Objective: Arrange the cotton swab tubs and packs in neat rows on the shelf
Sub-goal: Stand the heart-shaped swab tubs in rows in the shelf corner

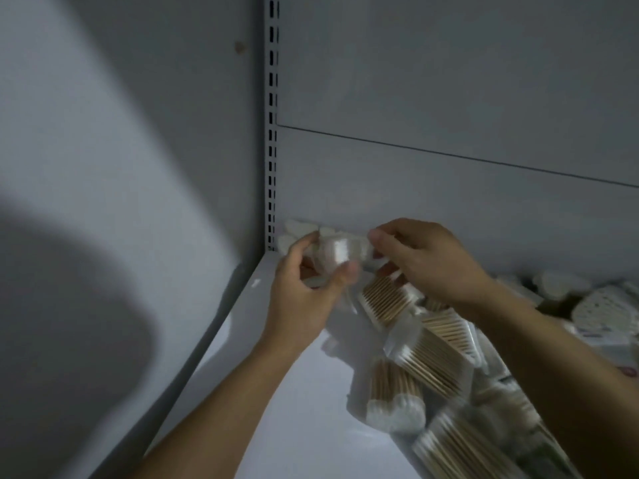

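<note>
Upright (272, 133): pale metal post, two columns of dark slots, vertical.
Back panel (449, 81): grey, right of the upright, crossed by a thin dark seam (449, 154).
Wall (121, 115): grey, left of the upright, with a broad shadow (69, 323) and a small mark (238, 47).

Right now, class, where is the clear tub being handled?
In the head view, the clear tub is held between the left hand and right hand, near the back-left corner of the shelf, beside the slotted upright.
</note>
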A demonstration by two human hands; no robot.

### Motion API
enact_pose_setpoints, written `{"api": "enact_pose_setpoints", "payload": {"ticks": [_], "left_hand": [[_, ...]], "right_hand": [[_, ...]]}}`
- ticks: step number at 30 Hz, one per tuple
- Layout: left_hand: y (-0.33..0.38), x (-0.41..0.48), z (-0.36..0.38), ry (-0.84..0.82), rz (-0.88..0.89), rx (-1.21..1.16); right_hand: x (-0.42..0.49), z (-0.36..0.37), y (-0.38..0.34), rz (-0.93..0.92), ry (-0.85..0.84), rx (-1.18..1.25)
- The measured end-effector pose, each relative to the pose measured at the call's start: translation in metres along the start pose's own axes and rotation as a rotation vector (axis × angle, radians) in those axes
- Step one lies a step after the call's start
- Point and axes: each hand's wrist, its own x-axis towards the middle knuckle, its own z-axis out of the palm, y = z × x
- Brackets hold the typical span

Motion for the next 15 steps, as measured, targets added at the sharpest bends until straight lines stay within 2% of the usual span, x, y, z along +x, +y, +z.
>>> {"api": "enact_pose_setpoints", "payload": {"ticks": [2,4,7,11,15], "left_hand": [[-0.001,-0.001,0.006,0.027,0.098,0.039],[-0.003,0.0,0.007,0.041,0.133,0.038],[-0.001,0.001,0.002,0.079,0.21,0.256],[0.002,0.007,-0.002,0.118,0.407,0.574],[-0.003,0.01,-0.001,0.07,0.525,0.883]], "right_hand": [[-0.001,0.01,-0.008,-0.003,-0.111,0.078],[0.002,0.013,-0.014,-0.04,-0.132,0.094],[0.011,0.009,-0.022,-0.036,-0.141,0.117],[0.024,0.001,-0.028,-0.124,-0.076,-0.257],[0.053,-0.022,-0.011,-0.117,-0.018,-0.357]]}}
